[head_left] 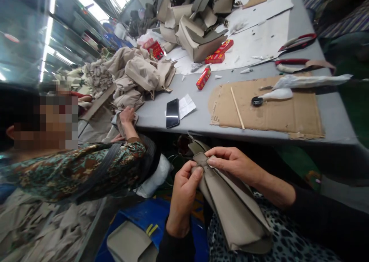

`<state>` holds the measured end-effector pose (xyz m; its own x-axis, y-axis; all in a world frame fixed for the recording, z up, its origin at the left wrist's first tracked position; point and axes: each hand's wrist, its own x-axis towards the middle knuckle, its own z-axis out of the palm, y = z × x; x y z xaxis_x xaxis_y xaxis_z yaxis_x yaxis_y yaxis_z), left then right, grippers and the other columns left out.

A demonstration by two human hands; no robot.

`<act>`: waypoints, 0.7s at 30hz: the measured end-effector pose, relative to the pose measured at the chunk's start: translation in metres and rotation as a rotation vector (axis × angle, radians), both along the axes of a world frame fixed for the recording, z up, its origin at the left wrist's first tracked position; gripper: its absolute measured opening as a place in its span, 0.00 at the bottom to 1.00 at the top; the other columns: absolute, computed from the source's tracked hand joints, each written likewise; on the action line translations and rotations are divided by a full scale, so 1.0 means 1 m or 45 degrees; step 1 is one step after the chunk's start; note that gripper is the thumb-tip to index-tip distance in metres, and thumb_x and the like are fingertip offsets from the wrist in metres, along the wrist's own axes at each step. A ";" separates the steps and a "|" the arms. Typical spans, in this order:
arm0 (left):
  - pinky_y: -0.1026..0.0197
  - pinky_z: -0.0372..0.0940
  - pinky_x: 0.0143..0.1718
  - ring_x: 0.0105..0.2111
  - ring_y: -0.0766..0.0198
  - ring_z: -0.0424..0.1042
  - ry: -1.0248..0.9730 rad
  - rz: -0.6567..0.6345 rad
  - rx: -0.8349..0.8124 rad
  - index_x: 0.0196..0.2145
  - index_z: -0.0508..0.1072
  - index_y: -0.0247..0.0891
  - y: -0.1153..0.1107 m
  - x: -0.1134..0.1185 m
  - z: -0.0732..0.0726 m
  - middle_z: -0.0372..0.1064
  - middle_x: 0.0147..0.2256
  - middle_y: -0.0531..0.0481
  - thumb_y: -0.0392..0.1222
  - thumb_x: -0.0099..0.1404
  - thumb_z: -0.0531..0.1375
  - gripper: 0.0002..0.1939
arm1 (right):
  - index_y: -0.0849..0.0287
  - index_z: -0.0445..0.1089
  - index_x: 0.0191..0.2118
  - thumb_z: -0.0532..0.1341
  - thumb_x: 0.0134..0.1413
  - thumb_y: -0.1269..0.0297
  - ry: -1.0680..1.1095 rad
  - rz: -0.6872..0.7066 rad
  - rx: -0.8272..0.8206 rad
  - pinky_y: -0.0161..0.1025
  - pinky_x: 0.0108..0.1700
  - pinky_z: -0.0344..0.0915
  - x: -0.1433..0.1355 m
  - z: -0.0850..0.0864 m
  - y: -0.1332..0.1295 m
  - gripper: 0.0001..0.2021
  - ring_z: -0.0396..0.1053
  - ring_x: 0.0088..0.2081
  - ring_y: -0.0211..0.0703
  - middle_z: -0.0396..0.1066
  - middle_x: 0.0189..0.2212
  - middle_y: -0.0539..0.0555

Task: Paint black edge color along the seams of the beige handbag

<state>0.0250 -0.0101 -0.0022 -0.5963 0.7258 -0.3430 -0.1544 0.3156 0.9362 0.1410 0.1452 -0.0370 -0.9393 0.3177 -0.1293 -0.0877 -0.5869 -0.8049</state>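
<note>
Pinching taupe bag (235, 210) at one end, left grip (184, 189), right grip (238, 163)

smooth leather-look bag (230, 212), matt cardboard sheet (272, 116), glossy phone (172, 113)

A grey desk (198, 118) spans the middle and right and reaches away toward the top, with dark shadow under its near edge. Green floor (296, 162) shows below it and past its right side. At upper left, a dim, bluish ceiling (24, 14) carries white tube lights (48, 33); broad, bright panels (91, 2) glow beside them.
</note>
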 end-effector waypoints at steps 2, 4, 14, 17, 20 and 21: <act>0.68 0.56 0.28 0.26 0.70 0.57 0.023 0.004 -0.004 0.36 0.73 0.37 0.000 -0.001 0.000 0.62 0.28 0.55 0.51 0.66 0.66 0.14 | 0.60 0.78 0.43 0.70 0.56 0.55 0.010 0.005 -0.001 0.36 0.42 0.65 0.001 -0.001 0.001 0.14 0.69 0.36 0.38 0.76 0.35 0.50; 0.68 0.56 0.28 0.26 0.70 0.57 0.042 0.004 -0.014 0.37 0.74 0.37 0.000 -0.001 -0.001 0.62 0.28 0.55 0.51 0.66 0.66 0.14 | 0.60 0.78 0.43 0.70 0.55 0.55 0.011 0.003 0.000 0.36 0.42 0.65 0.001 -0.001 0.001 0.15 0.69 0.36 0.38 0.76 0.35 0.50; 0.68 0.59 0.30 0.26 0.70 0.59 -0.005 0.011 -0.031 0.38 0.73 0.38 0.002 -0.001 -0.002 0.65 0.29 0.55 0.52 0.66 0.66 0.14 | 0.59 0.78 0.43 0.70 0.55 0.56 0.078 -0.015 -0.069 0.34 0.40 0.64 0.000 -0.005 0.003 0.13 0.69 0.34 0.36 0.76 0.34 0.49; 0.68 0.58 0.29 0.25 0.70 0.57 0.008 0.019 -0.027 0.38 0.73 0.38 0.003 -0.001 0.000 0.63 0.27 0.56 0.52 0.66 0.66 0.14 | 0.59 0.78 0.42 0.70 0.54 0.57 0.074 -0.019 -0.062 0.34 0.40 0.64 0.000 -0.005 0.003 0.14 0.68 0.34 0.36 0.75 0.33 0.49; 0.68 0.59 0.29 0.25 0.70 0.58 0.015 0.018 -0.033 0.38 0.74 0.38 0.003 -0.001 0.000 0.64 0.27 0.56 0.52 0.66 0.67 0.14 | 0.60 0.78 0.42 0.70 0.53 0.57 0.051 -0.036 -0.033 0.35 0.40 0.63 -0.001 -0.004 0.003 0.14 0.68 0.34 0.37 0.75 0.33 0.49; 0.68 0.59 0.29 0.26 0.69 0.59 0.012 0.018 -0.039 0.38 0.74 0.38 0.003 -0.002 0.000 0.65 0.28 0.55 0.52 0.66 0.67 0.14 | 0.60 0.78 0.42 0.70 0.53 0.57 0.041 -0.042 -0.021 0.35 0.40 0.63 -0.002 -0.004 0.003 0.15 0.68 0.33 0.37 0.75 0.32 0.49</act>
